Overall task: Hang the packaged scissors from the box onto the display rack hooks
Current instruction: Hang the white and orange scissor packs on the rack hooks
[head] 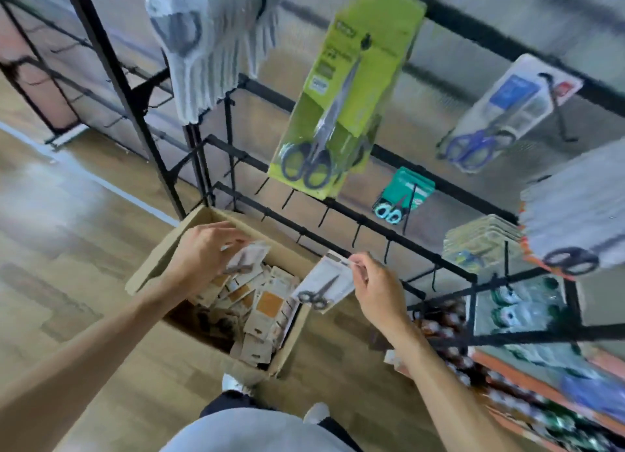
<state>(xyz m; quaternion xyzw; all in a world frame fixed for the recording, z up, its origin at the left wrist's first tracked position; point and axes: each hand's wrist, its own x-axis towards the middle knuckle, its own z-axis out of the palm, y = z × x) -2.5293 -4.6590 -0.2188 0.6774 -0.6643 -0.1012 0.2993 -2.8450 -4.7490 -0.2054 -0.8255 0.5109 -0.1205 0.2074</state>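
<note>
The left hand (199,248) hangs over the far left corner of the open cardboard box (159,265), its fingers curled and pinching a small carded pack of scissors (245,260) by its top edge, just above the heap inside. The right hand (372,282) is beside the box's far right corner, thumb and fingertips closed on the upper edge of a second pack (323,284), white-backed with dark-handled scissors; that pack dangles tilted, over the box's right rim and just below the bare hooks (324,214) on the black display rack (436,258). The box stands on the wooden floor (67,231) against the rack's foot and holds a loose pile of packaged scissors (263,309), their tan and white cards lying at all angles. Higher on the rack hang a green pack (341,89) and a blue-handled pair (500,113).
</note>
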